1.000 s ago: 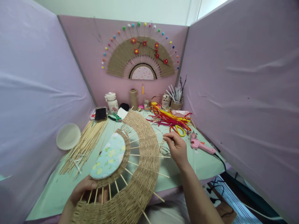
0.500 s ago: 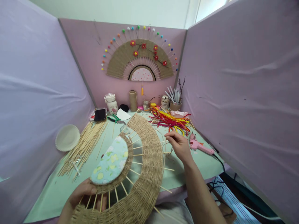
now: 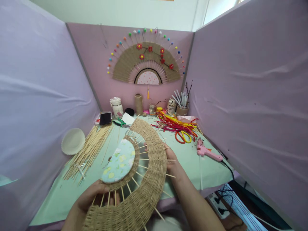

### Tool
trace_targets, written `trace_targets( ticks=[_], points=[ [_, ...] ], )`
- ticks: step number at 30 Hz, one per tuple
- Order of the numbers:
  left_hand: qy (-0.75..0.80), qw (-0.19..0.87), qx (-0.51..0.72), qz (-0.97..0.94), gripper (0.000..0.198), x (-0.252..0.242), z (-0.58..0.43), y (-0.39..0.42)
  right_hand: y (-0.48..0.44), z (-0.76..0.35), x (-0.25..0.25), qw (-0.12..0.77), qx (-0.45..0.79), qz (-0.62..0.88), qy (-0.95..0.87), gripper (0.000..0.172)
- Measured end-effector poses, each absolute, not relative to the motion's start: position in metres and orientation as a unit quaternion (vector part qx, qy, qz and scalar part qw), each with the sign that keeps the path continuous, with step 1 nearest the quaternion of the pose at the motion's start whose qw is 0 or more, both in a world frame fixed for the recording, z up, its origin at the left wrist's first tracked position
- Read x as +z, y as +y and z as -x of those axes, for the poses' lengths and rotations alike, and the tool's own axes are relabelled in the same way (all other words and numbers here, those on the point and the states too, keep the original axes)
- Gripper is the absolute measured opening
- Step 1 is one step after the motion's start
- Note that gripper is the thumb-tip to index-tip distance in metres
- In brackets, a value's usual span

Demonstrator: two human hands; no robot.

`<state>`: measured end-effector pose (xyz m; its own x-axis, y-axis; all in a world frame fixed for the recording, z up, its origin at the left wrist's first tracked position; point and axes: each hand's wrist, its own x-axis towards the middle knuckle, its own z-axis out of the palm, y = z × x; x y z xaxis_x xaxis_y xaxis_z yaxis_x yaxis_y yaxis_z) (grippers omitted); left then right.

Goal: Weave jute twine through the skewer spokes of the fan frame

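I hold a half-woven fan (image 3: 151,160) of twine and bamboo sticks over the green table (image 3: 187,160). Its centre is a half-round pad of pale blue flowered cloth (image 3: 119,162). My left hand (image 3: 92,197) grips the fan from below at its near left, with fingers showing between the bare sticks. My right hand (image 3: 171,160) reaches under the fan's right edge, and its fingers lie hidden behind the weave.
A bundle of bamboo sticks (image 3: 92,146) and a paper plate (image 3: 72,141) lie at the left. Red and yellow pipe cleaners (image 3: 178,126) and a pink glue gun (image 3: 207,151) lie at the right. Jars, a twine spool (image 3: 138,103) and a finished fan (image 3: 146,62) stand by the back wall.
My right hand has dropped from above the fan's outer edge to under its right side. The fan has tipped up and moved a little nearer to me.
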<state>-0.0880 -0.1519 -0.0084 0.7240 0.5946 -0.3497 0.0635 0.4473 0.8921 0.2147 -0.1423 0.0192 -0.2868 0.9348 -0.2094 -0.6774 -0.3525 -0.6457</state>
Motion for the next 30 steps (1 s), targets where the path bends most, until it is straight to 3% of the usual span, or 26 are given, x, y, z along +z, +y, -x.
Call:
trace_targets(
  ticks=[4, 10, 14, 17, 22, 26, 30],
  points=[
    [0.409, 0.736, 0.178, -0.509, 0.031, 0.002, 0.084, -0.159, -0.140, -0.218, 0.020, 0.498, 0.811, 0.257, -0.167, 0.044],
    [0.525, 0.575, 0.112, -0.618, 0.038, 0.048, 0.113, -0.146, -0.141, -0.218, 0.013, 0.489, 0.823, 0.258, -0.134, 0.039],
    [0.540, 0.506, 0.279, -0.611, 0.050, 0.074, 0.091, -0.114, -0.140, -0.214, 0.013, 0.478, 0.823, 0.274, -0.137, 0.035],
    [0.481, 0.578, 0.329, -0.571, 0.059, 0.070, 0.052, -0.078, -0.138, -0.211, 0.016, 0.472, 0.824, 0.273, -0.153, 0.036],
    [0.305, 0.812, 0.253, -0.428, 0.038, 0.039, 0.014, -0.026, -0.127, -0.207, 0.019, 0.494, 0.794, 0.272, -0.230, 0.025],
    [0.303, 0.825, 0.279, -0.386, 0.030, 0.030, 0.020, -0.014, -0.112, -0.206, 0.020, 0.566, 0.676, 0.340, -0.327, 0.020],
    [0.319, 0.819, 0.293, -0.377, 0.032, 0.035, 0.031, -0.016, -0.088, -0.212, 0.030, 0.537, 0.570, 0.405, -0.472, 0.021]
  ],
)
